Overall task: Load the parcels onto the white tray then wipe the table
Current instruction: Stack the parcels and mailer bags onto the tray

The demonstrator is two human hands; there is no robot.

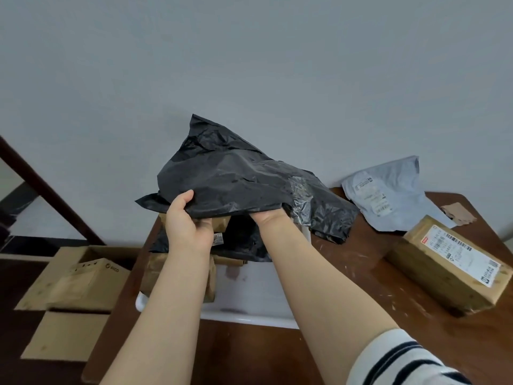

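Observation:
I hold a large black plastic parcel up in the air above the white tray. My left hand grips its near left edge, thumb on top. My right hand holds its underside, with the fingers hidden beneath the plastic. On the tray lie brown paper parcels and another black bag, partly hidden by my arms. A grey mailer leans against the wall at the back right of the brown table. A taped brown box parcel lies on the table's right side.
A torn scrap of brown paper lies near the table's far right corner. On the floor to the left stands an open cardboard box with flattened flaps. A dark wooden rail slants along the left wall.

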